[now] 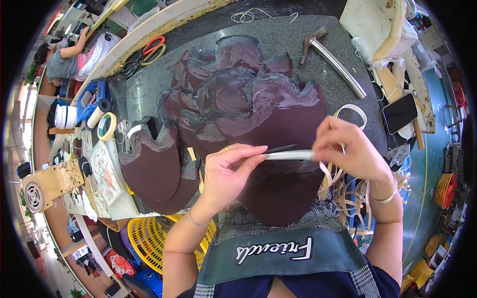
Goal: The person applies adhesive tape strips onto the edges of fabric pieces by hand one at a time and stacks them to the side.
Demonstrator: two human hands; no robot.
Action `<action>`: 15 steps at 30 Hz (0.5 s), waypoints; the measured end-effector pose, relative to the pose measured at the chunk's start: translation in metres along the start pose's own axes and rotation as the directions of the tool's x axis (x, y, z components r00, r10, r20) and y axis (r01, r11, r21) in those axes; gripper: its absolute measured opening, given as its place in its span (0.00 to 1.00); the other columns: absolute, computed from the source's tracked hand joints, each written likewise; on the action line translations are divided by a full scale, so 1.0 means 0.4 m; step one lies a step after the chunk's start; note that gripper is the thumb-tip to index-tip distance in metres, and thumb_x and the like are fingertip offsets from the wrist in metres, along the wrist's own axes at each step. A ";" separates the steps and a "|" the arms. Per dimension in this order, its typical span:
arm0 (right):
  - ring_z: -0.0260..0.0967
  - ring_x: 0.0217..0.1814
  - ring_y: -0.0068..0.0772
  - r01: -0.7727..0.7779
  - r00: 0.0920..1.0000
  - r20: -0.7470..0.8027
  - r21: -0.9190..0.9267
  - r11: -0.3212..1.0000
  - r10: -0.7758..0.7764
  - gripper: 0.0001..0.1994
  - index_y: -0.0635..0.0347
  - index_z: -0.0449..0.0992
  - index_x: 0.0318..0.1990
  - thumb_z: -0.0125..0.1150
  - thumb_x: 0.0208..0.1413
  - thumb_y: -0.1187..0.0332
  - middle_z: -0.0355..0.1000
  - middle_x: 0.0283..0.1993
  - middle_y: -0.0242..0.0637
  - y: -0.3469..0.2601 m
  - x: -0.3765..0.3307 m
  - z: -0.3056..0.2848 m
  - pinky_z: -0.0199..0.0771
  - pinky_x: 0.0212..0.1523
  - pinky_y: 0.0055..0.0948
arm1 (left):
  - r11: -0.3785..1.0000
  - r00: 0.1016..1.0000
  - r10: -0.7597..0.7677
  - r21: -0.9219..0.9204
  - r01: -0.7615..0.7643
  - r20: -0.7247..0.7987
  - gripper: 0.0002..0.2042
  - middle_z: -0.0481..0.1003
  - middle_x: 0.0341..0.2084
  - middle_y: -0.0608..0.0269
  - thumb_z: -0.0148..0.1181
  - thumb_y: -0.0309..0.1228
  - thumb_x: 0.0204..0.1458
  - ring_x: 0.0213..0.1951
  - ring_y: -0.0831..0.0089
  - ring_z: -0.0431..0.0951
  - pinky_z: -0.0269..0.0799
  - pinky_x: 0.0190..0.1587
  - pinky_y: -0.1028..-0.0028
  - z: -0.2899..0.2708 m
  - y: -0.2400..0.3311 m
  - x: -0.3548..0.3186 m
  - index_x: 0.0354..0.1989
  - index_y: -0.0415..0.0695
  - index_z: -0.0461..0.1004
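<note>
A narrow white strip (288, 155) is stretched level between my hands. My left hand (229, 166) pinches its left end between thumb and fingertips. At the other end my right hand (348, 147) grips the strip with bent fingers. Directly beneath lies a dark maroon shoe-upper-like piece (283, 191), reaching to my lap. Beyond it, overlapping maroon pieces (283, 116) with greyish, smeared edges are spread in a heap. Two more maroon pieces (149, 166) lie to the left. A pale loop of strip (354, 110) curves up behind my right hand.
A hammer (340, 69) lies at the far right, with a phone (400, 113) nearer. Scissors (144, 57) and a tape roll (106, 126) are at left. Tangled strips (343, 191) hang by my right arm; a yellow basket (146, 241) stands lower left. Another person (69, 62) works far left.
</note>
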State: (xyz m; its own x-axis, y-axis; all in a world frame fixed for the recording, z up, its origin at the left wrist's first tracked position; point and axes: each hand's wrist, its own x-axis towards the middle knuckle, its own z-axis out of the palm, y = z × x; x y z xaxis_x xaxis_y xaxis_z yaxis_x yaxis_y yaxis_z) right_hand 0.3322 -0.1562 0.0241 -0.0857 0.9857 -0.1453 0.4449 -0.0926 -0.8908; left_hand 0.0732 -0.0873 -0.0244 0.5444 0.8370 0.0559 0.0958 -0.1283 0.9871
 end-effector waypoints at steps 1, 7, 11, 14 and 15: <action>0.66 0.27 0.19 0.024 0.999 0.023 0.020 1.000 -0.024 0.05 0.66 0.81 0.33 0.69 0.50 0.75 0.67 0.25 0.32 0.007 0.005 0.001 0.65 0.28 0.21 | 0.999 0.999 -0.046 -0.003 0.046 0.001 0.14 0.78 0.31 0.64 0.66 0.16 0.49 0.32 0.82 0.75 0.69 0.34 0.84 0.004 0.007 0.001 0.44 0.41 0.82; 0.72 0.26 0.32 -0.032 0.992 -0.119 -0.030 0.999 0.028 0.06 0.67 0.81 0.34 0.65 0.53 0.72 0.74 0.25 0.41 0.073 0.008 0.036 0.72 0.31 0.29 | 0.942 0.992 0.122 0.314 -0.120 0.013 0.12 0.78 0.29 0.63 0.67 0.19 0.47 0.28 0.80 0.75 0.70 0.31 0.81 0.028 0.033 0.014 0.42 0.40 0.82; 0.69 0.26 0.33 0.083 0.985 -0.142 -0.084 0.993 -0.094 0.06 0.68 0.80 0.33 0.66 0.49 0.74 0.71 0.24 0.38 0.033 0.001 0.050 0.69 0.29 0.31 | 0.769 0.949 0.316 0.588 -0.253 -0.005 0.09 0.77 0.26 0.61 0.70 0.22 0.44 0.28 0.75 0.77 0.72 0.33 0.78 0.087 -0.010 0.029 0.29 0.41 0.74; 0.62 0.25 0.30 0.499 0.794 0.097 -0.667 0.553 -0.600 0.12 0.64 0.76 0.29 0.62 0.30 0.72 0.61 0.22 0.31 -0.050 -0.030 0.055 0.59 0.26 0.31 | 0.932 0.994 0.087 0.357 -0.057 -0.067 0.12 0.74 0.23 0.65 0.70 0.21 0.44 0.26 0.82 0.73 0.71 0.31 0.78 0.099 0.005 0.039 0.25 0.42 0.68; 0.64 0.27 0.30 0.573 0.738 0.121 -0.633 0.520 -0.664 0.11 0.62 0.77 0.29 0.62 0.32 0.73 0.65 0.23 0.31 -0.080 -0.051 0.050 0.62 0.27 0.31 | 0.952 0.993 0.057 0.304 -0.023 -0.104 0.11 0.72 0.23 0.69 0.69 0.20 0.46 0.26 0.84 0.71 0.70 0.31 0.80 0.086 0.028 0.048 0.27 0.42 0.69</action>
State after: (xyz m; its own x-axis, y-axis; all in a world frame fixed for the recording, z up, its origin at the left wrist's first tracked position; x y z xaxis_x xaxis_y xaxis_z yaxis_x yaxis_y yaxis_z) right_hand 0.3020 -0.1763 0.0470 -0.4670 0.7714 0.4323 0.7470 0.6057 -0.2740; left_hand 0.1132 -0.0910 -0.0175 0.4591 0.8792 0.1278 0.3319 -0.3032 0.8932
